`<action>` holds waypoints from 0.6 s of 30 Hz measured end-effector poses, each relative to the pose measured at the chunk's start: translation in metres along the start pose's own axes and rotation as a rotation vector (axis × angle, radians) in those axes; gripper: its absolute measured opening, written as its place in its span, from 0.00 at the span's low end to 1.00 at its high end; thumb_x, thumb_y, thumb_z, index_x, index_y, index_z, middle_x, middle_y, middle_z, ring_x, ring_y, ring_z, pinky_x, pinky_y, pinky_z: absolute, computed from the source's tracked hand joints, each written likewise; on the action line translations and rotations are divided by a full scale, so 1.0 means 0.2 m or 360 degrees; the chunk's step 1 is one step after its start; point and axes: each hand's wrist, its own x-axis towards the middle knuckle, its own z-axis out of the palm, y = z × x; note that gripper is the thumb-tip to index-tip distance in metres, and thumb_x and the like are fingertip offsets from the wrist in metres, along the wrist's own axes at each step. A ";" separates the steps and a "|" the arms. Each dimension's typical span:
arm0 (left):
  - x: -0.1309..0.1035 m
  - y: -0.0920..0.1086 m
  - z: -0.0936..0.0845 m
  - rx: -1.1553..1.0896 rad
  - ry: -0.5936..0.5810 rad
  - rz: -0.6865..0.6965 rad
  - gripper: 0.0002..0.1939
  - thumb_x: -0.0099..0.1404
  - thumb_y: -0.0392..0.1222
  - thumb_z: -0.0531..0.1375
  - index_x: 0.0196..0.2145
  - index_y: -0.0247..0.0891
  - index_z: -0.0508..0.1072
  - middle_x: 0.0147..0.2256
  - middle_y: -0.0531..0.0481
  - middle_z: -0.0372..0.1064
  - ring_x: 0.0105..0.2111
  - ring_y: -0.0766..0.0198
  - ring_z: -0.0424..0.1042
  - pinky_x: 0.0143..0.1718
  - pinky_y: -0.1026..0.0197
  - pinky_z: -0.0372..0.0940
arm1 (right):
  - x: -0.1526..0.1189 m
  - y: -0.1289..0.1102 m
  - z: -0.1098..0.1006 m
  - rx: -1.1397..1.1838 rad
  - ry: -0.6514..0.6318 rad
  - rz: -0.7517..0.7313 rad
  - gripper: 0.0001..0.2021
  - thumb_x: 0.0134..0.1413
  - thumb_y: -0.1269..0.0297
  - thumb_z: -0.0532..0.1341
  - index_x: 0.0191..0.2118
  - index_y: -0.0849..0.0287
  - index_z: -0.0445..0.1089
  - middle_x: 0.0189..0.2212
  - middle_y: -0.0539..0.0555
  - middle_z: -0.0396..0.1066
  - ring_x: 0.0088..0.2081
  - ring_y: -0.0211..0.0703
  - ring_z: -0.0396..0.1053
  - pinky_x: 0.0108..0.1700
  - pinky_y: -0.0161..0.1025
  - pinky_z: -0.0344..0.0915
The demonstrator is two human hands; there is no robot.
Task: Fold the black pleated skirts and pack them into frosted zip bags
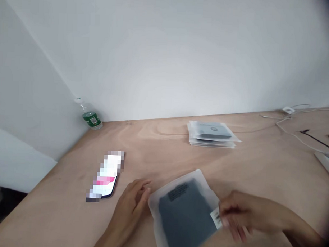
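A frosted bag (154, 202) with a dark flat item (185, 218) inside lies tilted on the table near the front edge of the view. Dark printing shows near its top. Beside the bag's left edge, my left hand (133, 200) rests on the table with loosely bent fingers, holding nothing. My right hand (237, 212) is at the bag's right edge, its thumb and forefinger closed on a white label (216, 218) with small print. The lower fingers of that hand are blurred by motion.
Behind the bag, similar frosted bags (212, 134) are stacked near the wall. A phone (105, 177) with a lit, pixelated screen lies left, and a green-labelled bottle (91, 117) stands in the corner. Cables (288, 129) and a white-edged object (326, 165) are at the right.
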 end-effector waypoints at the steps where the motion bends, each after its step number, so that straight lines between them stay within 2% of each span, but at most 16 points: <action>1: 0.01 0.01 0.01 -0.0002 -0.0019 0.0049 0.15 0.63 0.47 0.50 0.42 0.41 0.70 0.40 0.48 0.70 0.40 0.58 0.68 0.43 0.57 0.61 | -0.03 0.00 0.03 0.0046 -0.0161 0.0045 0.10 0.54 0.60 0.54 0.29 0.59 0.68 0.24 0.49 0.69 0.23 0.36 0.66 0.22 0.30 0.56; 2: 0.02 0.02 0.02 -0.0007 -0.0068 0.0072 0.14 0.62 0.45 0.50 0.40 0.41 0.71 0.40 0.47 0.71 0.41 0.58 0.68 0.44 0.56 0.60 | -0.04 -0.01 0.06 0.0042 -0.0193 0.0059 0.10 0.54 0.60 0.54 0.30 0.60 0.69 0.23 0.49 0.69 0.23 0.35 0.66 0.22 0.29 0.56; 3: 0.02 0.02 0.03 -0.0025 -0.0143 0.0069 0.13 0.62 0.42 0.49 0.36 0.40 0.73 0.37 0.48 0.72 0.39 0.58 0.69 0.43 0.57 0.60 | -0.05 -0.01 0.07 0.0004 -0.0104 0.0038 0.10 0.54 0.60 0.55 0.31 0.59 0.70 0.23 0.49 0.69 0.23 0.35 0.66 0.22 0.29 0.56; 5: 0.02 0.03 0.04 -0.0155 -0.0324 0.0021 0.12 0.60 0.38 0.49 0.28 0.38 0.73 0.30 0.49 0.71 0.33 0.60 0.69 0.37 0.59 0.61 | -0.04 -0.02 0.09 -0.0059 0.0248 -0.0040 0.12 0.55 0.58 0.54 0.36 0.58 0.71 0.27 0.50 0.70 0.26 0.35 0.66 0.24 0.29 0.58; 7: 0.00 0.04 0.05 -0.0370 -0.0436 -0.0059 0.12 0.58 0.36 0.48 0.26 0.37 0.71 0.25 0.52 0.69 0.27 0.63 0.68 0.31 0.63 0.61 | -0.02 -0.03 0.09 -0.0026 0.0509 -0.0059 0.14 0.56 0.56 0.53 0.43 0.55 0.69 0.32 0.52 0.70 0.28 0.36 0.67 0.25 0.30 0.60; 10: -0.01 0.06 0.08 -0.0602 -0.0462 -0.0187 0.10 0.59 0.38 0.50 0.28 0.36 0.71 0.24 0.54 0.68 0.24 0.67 0.66 0.26 0.66 0.60 | 0.03 0.00 0.09 0.0108 0.0585 0.0007 0.15 0.55 0.57 0.53 0.46 0.55 0.67 0.31 0.51 0.69 0.27 0.36 0.66 0.21 0.29 0.58; 13: 0.01 0.08 0.12 -0.0683 -0.0486 -0.0340 0.08 0.55 0.40 0.57 0.30 0.35 0.73 0.24 0.53 0.69 0.23 0.67 0.67 0.21 0.67 0.60 | 0.09 0.04 0.13 0.0325 0.0698 0.0013 0.16 0.52 0.60 0.56 0.47 0.55 0.64 0.28 0.49 0.66 0.25 0.36 0.66 0.19 0.29 0.57; 18: 0.05 0.13 0.16 -0.0712 -0.0545 -0.0535 0.21 0.48 0.46 0.64 0.39 0.34 0.72 0.35 0.45 0.73 0.22 0.63 0.70 0.10 0.70 0.56 | 0.19 0.04 0.18 0.0656 0.0915 -0.0091 0.19 0.43 0.63 0.61 0.45 0.53 0.64 0.34 0.49 0.65 0.28 0.35 0.67 0.23 0.30 0.61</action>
